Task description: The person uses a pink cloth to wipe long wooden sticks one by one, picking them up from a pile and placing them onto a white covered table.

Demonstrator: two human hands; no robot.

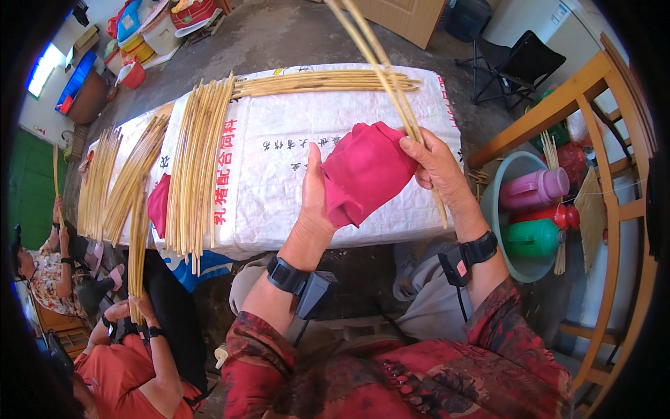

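Observation:
Two thin pale wooden sticks (390, 78) stand slanted in my right hand (434, 162), gripped between thumb and fingers, their lower ends over the table's near edge. A folded crimson cloth (369, 175) lies against my left hand (315, 194), whose thumb points up beside it; the fingers are hidden behind the cloth. The cloth's right side touches my right hand. Left of my hands, a row of sticks (196, 162) lies across the table, and another bundle (324, 81) lies along its far edge. White woven sacking (272, 199) with printed writing covers the table.
Two people sit at the left, one in an orange top (125, 366), both holding sticks. More stick bundles (99, 183) and a crimson cloth (159, 204) lie on the left. At right stand a basin (489, 209) with vacuum flasks and a wooden chair (602, 209); a folding stool (528, 57) is beyond.

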